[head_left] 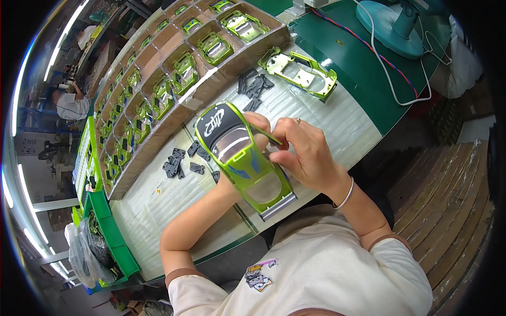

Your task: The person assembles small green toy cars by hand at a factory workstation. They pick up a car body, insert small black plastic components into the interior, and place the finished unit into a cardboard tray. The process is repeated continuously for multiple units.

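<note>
A lime-green toy car body shell (245, 163), with a black hood, clear windows and blue side marks, is held up over the table. My left hand (257, 122) grips it from behind and below; most of that hand is hidden by the shell, and some fingers show past its right side. With thumb and forefinger closed, my right hand (308, 150) pinches a thin green-and-dark piece (270, 137) that juts from the shell's side like a car door. Whether this piece is attached cannot be seen.
A divided cardboard tray (232, 62) of green car shells stands at the far left. Another shell (300, 73) lies beyond my hands. Dark grey plastic parts (174, 163) lie in piles on the sheeted table (153, 216). A green bin (118, 237), a teal round base (387, 26) and cables flank them.
</note>
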{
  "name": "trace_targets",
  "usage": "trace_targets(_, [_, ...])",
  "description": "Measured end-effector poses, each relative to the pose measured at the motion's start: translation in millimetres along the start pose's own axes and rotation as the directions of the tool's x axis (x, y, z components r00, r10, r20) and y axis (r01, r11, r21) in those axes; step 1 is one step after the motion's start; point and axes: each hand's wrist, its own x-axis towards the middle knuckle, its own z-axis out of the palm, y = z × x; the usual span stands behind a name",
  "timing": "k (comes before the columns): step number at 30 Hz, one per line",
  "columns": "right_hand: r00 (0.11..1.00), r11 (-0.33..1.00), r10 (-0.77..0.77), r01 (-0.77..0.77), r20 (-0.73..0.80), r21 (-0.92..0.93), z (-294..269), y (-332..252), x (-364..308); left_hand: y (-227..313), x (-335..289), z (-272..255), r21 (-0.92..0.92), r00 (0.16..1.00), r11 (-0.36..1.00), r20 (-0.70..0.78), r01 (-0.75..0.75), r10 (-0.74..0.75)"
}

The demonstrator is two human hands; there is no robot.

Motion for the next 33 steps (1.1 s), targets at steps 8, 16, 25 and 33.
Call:
trace_targets(8, [0.999,1.0,-0.002,0.003,-0.037,0.026,8,1,-4,-10,-3,-4,0.198,0.982,0.963,-0.018,-0.183,0.19])
trace_targets(16, [0.983,0.981,-0.175,0.169,-0.061,-0.091,-3,-1,-3,-13,-3,0,0.222,0.956,0.93,0.101,-0.292,0.276])
trace_targets(25, [0.981,0.982,-0.17,0.16,-0.098,-0.099,1,1,-6,-17,0,0,0.149,0.935,0.926,0.133,-0.346,0.328])
trace_targets(33, [0.976,0.982,-0.188,0.187,-0.106,-0.025,-2,1,-2,-9,-1,8,-0.104,0.996,0.992,0.05,-0.066,0.072])
